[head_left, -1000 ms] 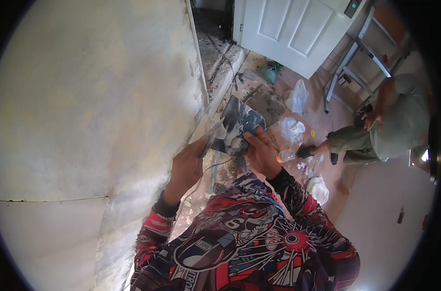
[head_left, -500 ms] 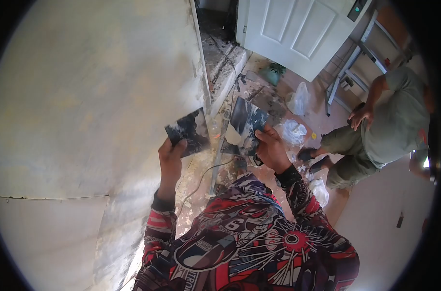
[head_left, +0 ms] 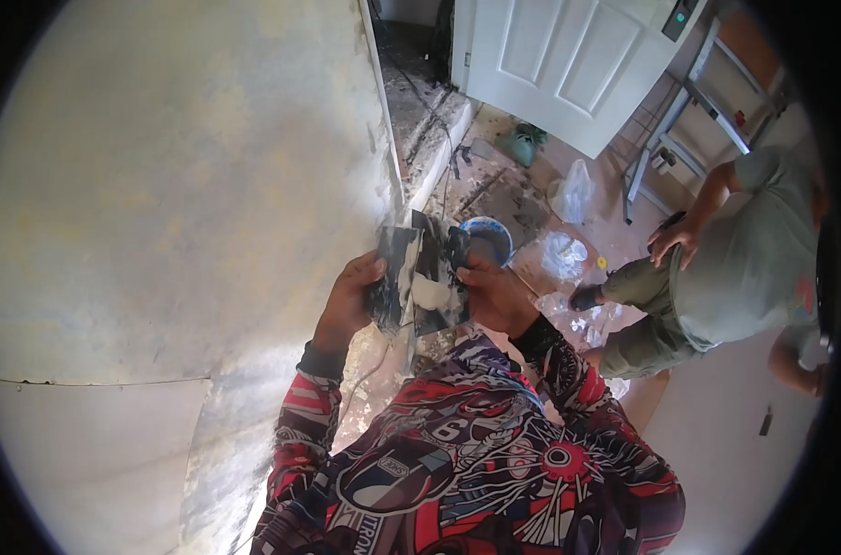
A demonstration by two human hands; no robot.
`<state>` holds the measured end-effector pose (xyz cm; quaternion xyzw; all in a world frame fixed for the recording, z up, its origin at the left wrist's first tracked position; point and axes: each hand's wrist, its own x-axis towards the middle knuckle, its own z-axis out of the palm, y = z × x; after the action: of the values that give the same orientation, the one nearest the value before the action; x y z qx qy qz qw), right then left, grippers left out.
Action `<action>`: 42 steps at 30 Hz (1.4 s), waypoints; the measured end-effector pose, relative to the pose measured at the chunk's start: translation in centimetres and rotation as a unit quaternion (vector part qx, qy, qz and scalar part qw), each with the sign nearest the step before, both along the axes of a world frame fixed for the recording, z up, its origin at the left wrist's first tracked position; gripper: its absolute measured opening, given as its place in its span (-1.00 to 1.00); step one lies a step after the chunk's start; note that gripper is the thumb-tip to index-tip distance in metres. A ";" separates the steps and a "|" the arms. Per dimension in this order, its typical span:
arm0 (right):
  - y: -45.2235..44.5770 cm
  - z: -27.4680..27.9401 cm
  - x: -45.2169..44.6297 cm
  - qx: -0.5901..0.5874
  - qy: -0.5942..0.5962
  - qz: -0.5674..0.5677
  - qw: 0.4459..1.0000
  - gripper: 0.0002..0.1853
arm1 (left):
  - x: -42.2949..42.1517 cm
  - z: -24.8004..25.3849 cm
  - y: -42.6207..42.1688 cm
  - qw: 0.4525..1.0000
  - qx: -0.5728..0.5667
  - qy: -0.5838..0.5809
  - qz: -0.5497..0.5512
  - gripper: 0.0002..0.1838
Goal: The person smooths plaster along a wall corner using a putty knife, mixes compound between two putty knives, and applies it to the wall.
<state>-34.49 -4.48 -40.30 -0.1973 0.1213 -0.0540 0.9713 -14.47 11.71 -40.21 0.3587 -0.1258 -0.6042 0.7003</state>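
two hands, two smeared dark plates, one bucket

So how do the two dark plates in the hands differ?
The left plate has pale streaks near its inner edge; the right plate carries a thick pale lump. The right plate reaches higher in view than the left plate. Both are dark, flat and smeared, each gripped at its outer side.

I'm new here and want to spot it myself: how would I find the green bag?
Start with the big white door at the top of the picture. Look at the floor just below its bottom edge, and there sits the green bag. Its green colour sets it apart from the clear plastic bag nearby.
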 end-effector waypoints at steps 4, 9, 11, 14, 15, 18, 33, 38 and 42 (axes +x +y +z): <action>-2.1 -0.3 -1.3 -0.004 0.036 -0.022 0.999 -0.60 | 2.1 -2.1 1.4 0.993 0.079 -0.083 -0.013 -0.62; -3.3 -0.6 -1.4 -0.110 0.062 -0.064 0.990 -0.65 | 1.3 -1.4 2.0 0.974 0.091 -0.172 0.120 -0.69; -3.2 -1.5 -0.8 -0.157 0.078 -0.080 0.981 -0.67 | 0.3 -0.2 1.6 0.954 0.072 -0.227 0.180 -0.71; -3.3 -2.2 -0.1 -0.206 0.088 -0.083 0.971 -0.69 | -0.9 0.7 1.1 0.941 0.075 -0.238 0.229 -0.73; -3.3 -2.3 0.5 -0.214 0.085 -0.075 0.970 -0.69 | -1.2 1.0 0.8 0.920 0.101 -0.285 0.248 -0.73; -3.7 -3.1 2.4 -0.268 0.104 -0.085 0.954 -0.70 | -2.0 2.7 0.9 0.826 0.236 -0.463 0.218 -0.76; -15.1 1.0 12.9 -0.240 0.047 0.009 0.969 -0.72 | -2.1 0.2 -3.7 0.750 0.305 -0.469 0.352 -0.77; -18.0 -3.7 13.4 -0.679 -0.053 0.086 0.727 -0.73 | -3.2 0.3 -7.2 0.710 0.262 -0.531 0.380 -0.83; -25.0 -4.1 13.7 -0.675 -0.133 0.065 0.723 -0.62 | -7.6 -1.7 -11.5 0.597 0.157 -0.695 0.368 -0.76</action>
<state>-20.80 -29.48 -44.35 -0.7989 -0.0904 -0.0837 0.5888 -22.05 0.19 -41.94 0.7905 -0.3354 0.1261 0.4967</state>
